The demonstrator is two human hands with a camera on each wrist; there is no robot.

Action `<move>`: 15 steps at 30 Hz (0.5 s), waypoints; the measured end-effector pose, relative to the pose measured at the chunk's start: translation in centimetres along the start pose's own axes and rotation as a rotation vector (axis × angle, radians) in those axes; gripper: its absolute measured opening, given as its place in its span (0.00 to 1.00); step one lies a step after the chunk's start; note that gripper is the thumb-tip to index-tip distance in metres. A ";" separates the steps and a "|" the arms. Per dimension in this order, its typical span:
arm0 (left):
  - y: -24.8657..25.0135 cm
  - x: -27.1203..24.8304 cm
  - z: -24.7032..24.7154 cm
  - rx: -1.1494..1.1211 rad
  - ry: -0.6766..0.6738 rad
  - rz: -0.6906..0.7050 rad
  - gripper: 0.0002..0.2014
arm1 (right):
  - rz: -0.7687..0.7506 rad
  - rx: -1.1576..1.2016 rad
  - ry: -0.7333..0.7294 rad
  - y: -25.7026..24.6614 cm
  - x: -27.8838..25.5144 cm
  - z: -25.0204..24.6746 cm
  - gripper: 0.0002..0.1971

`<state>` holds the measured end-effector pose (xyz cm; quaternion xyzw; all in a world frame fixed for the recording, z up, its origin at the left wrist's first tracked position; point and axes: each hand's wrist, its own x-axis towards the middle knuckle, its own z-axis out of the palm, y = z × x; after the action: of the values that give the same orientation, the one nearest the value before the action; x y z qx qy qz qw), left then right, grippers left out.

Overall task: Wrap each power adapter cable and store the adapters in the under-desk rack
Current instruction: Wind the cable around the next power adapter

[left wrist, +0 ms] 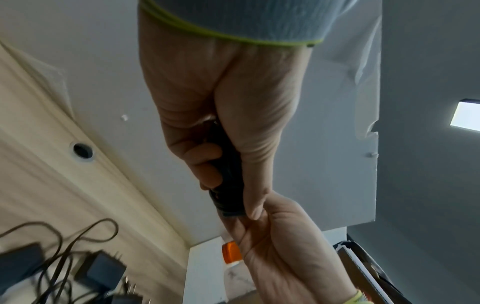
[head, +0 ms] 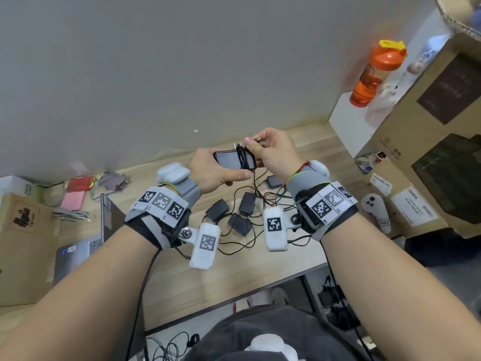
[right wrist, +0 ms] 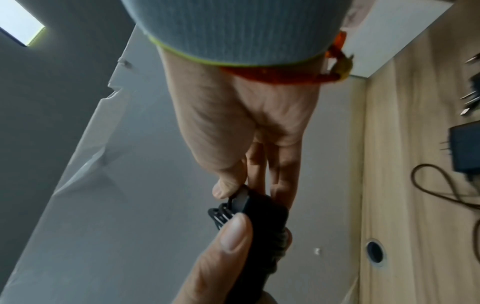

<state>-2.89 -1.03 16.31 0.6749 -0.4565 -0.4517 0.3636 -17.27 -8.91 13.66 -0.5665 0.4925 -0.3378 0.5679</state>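
Observation:
My left hand (head: 216, 170) grips a black power adapter (head: 229, 159) above the desk, thumb along its near edge. Its thin black cable (head: 244, 158) is coiled in several turns around the adapter's right end. My right hand (head: 270, 149) pinches the cable's end, with the metal plug tip (head: 259, 139) poking out past the thumb. In the left wrist view the adapter (left wrist: 228, 176) shows as a dark block between palm and fingers. In the right wrist view the adapter (right wrist: 262, 218) and its coils (right wrist: 221, 214) sit under my right fingers. Several more adapters (head: 217, 209) lie tangled in cables on the desk.
The wooden desk (head: 182, 277) carries a laptop (head: 75, 254) at left, a cardboard box (head: 23, 246), and pink and red packets (head: 75, 194). At right stand large cardboard boxes (head: 429, 142), an orange bottle (head: 374, 74) and a white controller (head: 374, 207). Cables lie on the floor under the desk.

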 end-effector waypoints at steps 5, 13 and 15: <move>-3.5 0.3 3.5 -0.033 -0.163 -0.019 0.17 | 0.171 0.101 0.007 4.5 -1.7 -2.1 0.10; -7.4 0.6 10.8 -0.099 -0.271 -0.159 0.36 | 0.485 0.146 -0.027 9.3 -6.9 -6.7 0.22; -7.8 0.1 12.1 -0.110 -0.301 -0.163 0.34 | 0.489 0.142 -0.070 9.8 -7.8 -7.7 0.15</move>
<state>-11.96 0.39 5.26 0.6137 -0.4240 -0.5998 0.2896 -28.43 -2.67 6.43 -0.4004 0.5699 -0.2044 0.6878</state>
